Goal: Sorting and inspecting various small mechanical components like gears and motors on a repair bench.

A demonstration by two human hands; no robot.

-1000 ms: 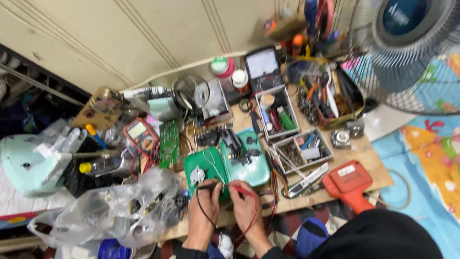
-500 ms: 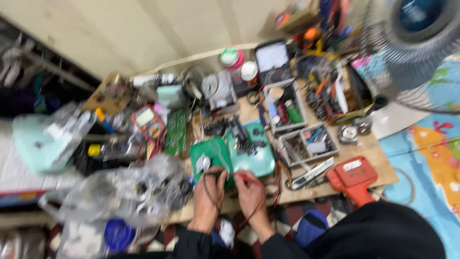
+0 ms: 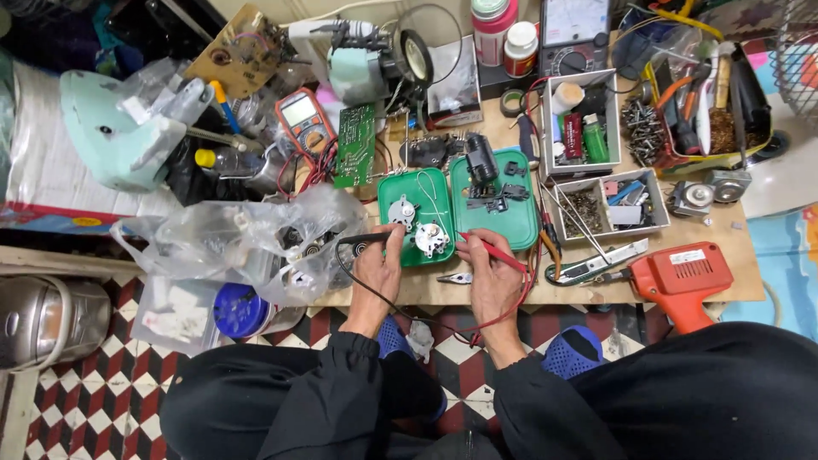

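Left hand [image 3: 377,266] grip grasps black probe [image 3: 365,241]; right hand [image 3: 488,271] grasps red probe [image 3: 497,252].

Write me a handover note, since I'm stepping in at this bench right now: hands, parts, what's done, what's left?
Left hand holds the black probe; right hand holds the red probe. Both tips point at the round metal part in the left green tray. A second round part lies above it in that tray. The orange multimeter sits behind, by the green circuit board. Probes are placed; the meter's reading cannot be made out from here.
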